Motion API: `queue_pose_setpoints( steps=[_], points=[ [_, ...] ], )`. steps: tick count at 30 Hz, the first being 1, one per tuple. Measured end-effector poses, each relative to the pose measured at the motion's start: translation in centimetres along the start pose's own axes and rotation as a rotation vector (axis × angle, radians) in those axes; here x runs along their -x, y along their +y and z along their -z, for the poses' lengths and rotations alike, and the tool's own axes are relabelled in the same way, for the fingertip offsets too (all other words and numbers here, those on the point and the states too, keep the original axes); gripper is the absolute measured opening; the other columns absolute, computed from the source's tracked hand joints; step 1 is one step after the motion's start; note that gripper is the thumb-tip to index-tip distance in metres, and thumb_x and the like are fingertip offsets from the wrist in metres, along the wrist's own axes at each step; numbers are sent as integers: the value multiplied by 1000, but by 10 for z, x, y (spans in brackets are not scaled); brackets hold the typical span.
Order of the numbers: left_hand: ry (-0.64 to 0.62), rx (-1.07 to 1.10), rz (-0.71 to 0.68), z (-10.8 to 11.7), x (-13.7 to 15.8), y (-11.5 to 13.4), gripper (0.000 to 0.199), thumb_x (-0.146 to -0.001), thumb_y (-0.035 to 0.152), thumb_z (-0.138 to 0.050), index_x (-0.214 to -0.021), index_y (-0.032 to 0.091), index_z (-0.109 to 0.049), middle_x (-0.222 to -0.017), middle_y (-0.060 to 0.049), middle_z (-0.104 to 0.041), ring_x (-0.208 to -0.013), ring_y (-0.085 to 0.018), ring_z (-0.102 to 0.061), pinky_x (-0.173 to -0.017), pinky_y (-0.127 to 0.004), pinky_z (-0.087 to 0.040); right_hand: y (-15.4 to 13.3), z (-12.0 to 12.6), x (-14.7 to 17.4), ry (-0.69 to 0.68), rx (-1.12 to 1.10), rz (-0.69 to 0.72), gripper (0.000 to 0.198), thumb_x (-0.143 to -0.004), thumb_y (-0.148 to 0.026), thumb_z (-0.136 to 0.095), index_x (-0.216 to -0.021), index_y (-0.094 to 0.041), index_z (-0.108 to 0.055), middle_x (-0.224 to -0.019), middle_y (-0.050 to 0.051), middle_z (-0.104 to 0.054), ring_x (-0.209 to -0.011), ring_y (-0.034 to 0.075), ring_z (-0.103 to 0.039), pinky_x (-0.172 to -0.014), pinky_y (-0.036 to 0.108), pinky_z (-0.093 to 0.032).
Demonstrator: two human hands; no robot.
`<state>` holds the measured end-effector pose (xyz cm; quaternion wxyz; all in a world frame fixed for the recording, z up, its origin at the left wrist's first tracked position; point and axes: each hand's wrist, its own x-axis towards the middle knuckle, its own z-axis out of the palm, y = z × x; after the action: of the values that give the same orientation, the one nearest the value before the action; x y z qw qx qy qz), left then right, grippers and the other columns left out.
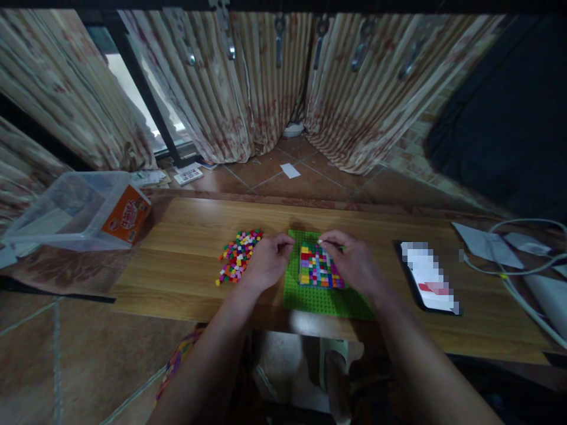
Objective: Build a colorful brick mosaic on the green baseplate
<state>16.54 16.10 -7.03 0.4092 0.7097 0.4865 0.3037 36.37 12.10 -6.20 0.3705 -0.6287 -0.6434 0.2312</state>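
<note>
A green studded baseplate [328, 304] lies on the wooden table, carrying a block of many-coloured small bricks [316, 268] built close together. My right hand [357, 260] is over the right part of the plate, thumb and forefinger pinched on a small white brick [320, 241] above the block's far edge. My left hand [269, 260] hovers by the plate's left edge with its fingers closed. Whatever it may hold is hidden. Just left of that hand spreads a pile of loose coloured bricks [237, 254], partly covered by it.
A phone [427, 277] with a lit, blurred screen lies to the right on the table [177, 248]. Papers [487, 243] and a white cable [509, 273] occupy the right end. At left stands a clear plastic bin [84, 206] with an orange label. Curtains [266, 88] hang behind.
</note>
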Motion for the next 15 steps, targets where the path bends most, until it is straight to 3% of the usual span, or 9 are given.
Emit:
queue_pose_setpoints(
  steps=[5,12,15],
  points=[
    [-14,-57,4,-1,1,3,25,-83,12,-50,-95,16,-72,-84,-4,-73,-79,-17,-67,-79,-28,-51,7,-16,-8,40,-99,41,12,-81,-31,-64,-84,-24,-73,-103,4,-71,-102,21,-64,-95,39,-45],
    [-94,-148,26,-6,4,10,36,-82,10,-47,-108,15,-71,-91,-7,-74,-82,-18,-67,-83,-32,-51,21,-27,-14,47,-241,-95,15,-74,-36,-71,-83,-24,-76,-102,4,-72,-100,21,-65,-96,40,-45],
    [-131,-178,23,-8,6,13,38,-82,10,-46,-110,17,-71,-84,-5,-74,-80,-18,-67,-82,-32,-51,20,-27,-14,31,-209,-101,15,-74,-36,-72,-83,-25,-76,-103,4,-72,-101,22,-64,-96,41,-45]
  ],
)
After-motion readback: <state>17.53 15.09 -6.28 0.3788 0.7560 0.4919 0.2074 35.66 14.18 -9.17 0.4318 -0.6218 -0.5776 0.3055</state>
